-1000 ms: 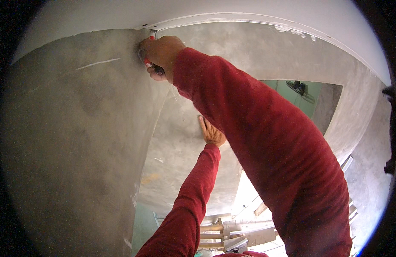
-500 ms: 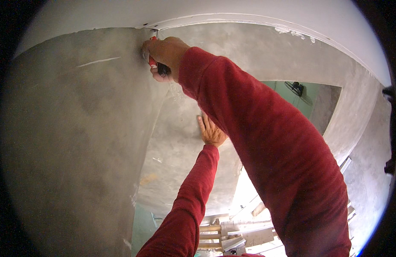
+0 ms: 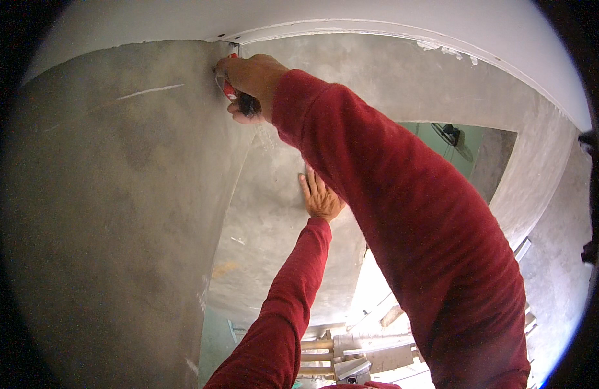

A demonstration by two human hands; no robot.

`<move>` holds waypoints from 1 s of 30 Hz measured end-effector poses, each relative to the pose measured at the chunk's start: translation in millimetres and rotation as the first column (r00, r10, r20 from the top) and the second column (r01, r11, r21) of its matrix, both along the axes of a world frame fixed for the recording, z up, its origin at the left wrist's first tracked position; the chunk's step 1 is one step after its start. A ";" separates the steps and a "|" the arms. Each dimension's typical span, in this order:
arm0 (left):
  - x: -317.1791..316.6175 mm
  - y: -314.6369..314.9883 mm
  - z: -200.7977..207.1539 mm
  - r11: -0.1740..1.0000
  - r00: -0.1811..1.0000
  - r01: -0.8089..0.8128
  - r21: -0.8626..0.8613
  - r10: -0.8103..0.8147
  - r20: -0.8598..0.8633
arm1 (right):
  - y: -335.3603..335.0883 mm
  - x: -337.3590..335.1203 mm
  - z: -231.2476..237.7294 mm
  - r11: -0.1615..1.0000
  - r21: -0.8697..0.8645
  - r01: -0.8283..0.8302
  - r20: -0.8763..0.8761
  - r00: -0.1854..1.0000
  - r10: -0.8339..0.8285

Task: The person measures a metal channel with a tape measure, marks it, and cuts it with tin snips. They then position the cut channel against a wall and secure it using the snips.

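My right hand point(image 3: 253, 79) is raised to the upper corner, where two grey walls meet the white ceiling. Its fingers are wrapped round a red-and-black hand tool point(image 3: 229, 91), whose exact kind I cannot make out. The tool's upper end reaches close to the ceiling line; what it touches there is too small to tell. Lower down, my left hand point(image 3: 323, 200) lies flat with fingers spread against the grey wall point(image 3: 273, 194) right of the corner. Part of that hand is hidden behind my right sleeve.
White trim point(image 3: 351, 27) runs along the ceiling edge, with white blobs point(image 3: 448, 50) on the wall below. A wall opening shows a black fan point(image 3: 447, 134) against green. Far below are pale beams or pipes point(image 3: 370, 343). The left wall point(image 3: 105, 194) bears a white streak.
The red-and-black tool has tilted or shifted very slightly in my right hand. My left hand stays in the same place on the wall.
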State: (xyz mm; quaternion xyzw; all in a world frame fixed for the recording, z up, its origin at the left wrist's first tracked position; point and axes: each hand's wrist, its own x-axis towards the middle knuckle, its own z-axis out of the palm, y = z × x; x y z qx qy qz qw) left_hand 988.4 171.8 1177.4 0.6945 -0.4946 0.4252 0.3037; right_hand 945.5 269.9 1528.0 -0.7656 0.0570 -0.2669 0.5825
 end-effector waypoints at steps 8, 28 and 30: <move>-1.3 2.4 1.5 0.999 1.000 -0.024 0.022 0.024 -0.001 | -60.4 54.6 -17.7 0.724 -0.685 -0.078 0.315 0.865 0.391; 1.0 0.4 -4.7 0.999 0.999 -0.039 0.012 0.039 0.019 | -10.4 -1.7 -20.2 0.965 0.213 -0.156 0.075 0.987 0.143; 1.1 2.4 -3.3 0.989 0.996 -0.093 0.115 0.091 0.021 | 5.2 -23.8 -13.8 0.989 0.077 -0.126 0.022 0.992 0.124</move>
